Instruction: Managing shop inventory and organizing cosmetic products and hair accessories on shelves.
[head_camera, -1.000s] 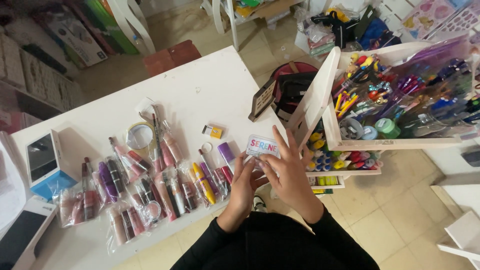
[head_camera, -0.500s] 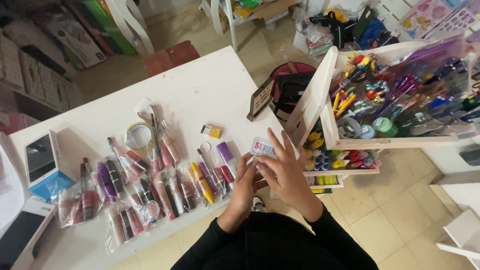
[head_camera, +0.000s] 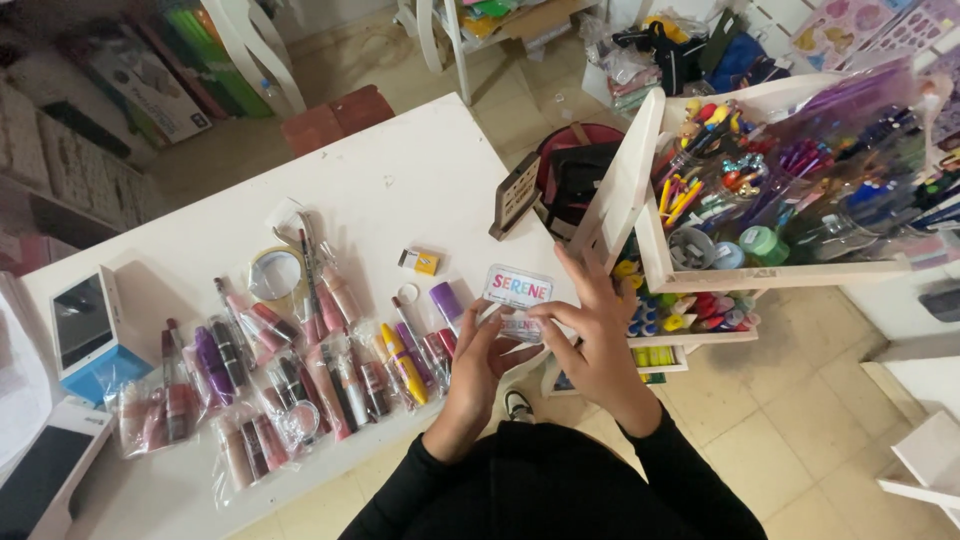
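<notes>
Clear plastic sleeve with a small printed card (head_camera: 517, 288) sits between my hands at the worktop's (head_camera: 400, 170) near right edge. Left hand (head_camera: 482, 362) pinches its lower edge, right hand (head_camera: 598, 335) grips the side with fingers spread, apparently to keep it flat and readable. Bagged lip glosses and mascaras (head_camera: 290, 370) lie in rows along the near edge, likely sorted. A tape roll (head_camera: 274, 273) lies behind them, and a white pen rack (head_camera: 770, 180) stands off the right edge.
</notes>
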